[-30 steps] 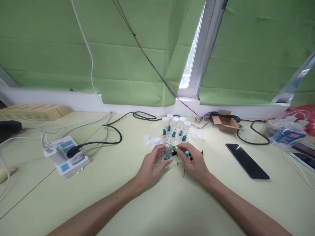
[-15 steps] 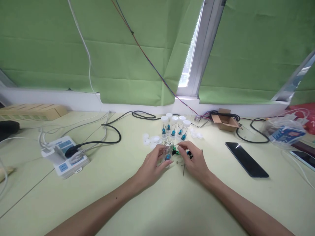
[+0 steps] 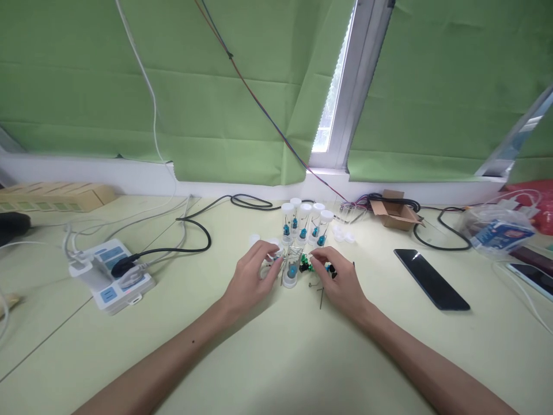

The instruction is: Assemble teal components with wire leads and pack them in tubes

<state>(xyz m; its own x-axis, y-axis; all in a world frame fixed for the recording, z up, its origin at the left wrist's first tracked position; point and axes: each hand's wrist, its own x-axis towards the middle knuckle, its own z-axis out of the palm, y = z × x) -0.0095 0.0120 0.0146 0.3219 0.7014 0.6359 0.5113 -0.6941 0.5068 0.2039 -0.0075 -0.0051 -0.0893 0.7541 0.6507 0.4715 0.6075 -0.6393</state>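
A clear tube (image 3: 291,271) with a blue-topped piece inside stands uncapped on the table between my hands, with thin metal pins rising at its mouth. My left hand (image 3: 253,276) is just left of it, thumb and fingers apart, over small parts and white caps. On the other side, my right hand (image 3: 339,276) has its thumb and index finger closed together; what they hold, if anything, is too small to name. Small green and black parts (image 3: 305,265) lie between the tube and that hand. Behind stand several white-capped tubes (image 3: 304,222) with similar blue-topped pieces.
White caps (image 3: 343,235) lie right of the capped tubes. A black phone (image 3: 431,279) rests at right, near an open cardboard box (image 3: 395,213) and a plastic bag (image 3: 501,230). At left is a power strip (image 3: 116,276); a black cable (image 3: 207,230) runs from it across the table.
My left hand has let go of the clear tube and moved left, its fingers opening. The tube now stands by itself. My right hand stays nearly where it was.
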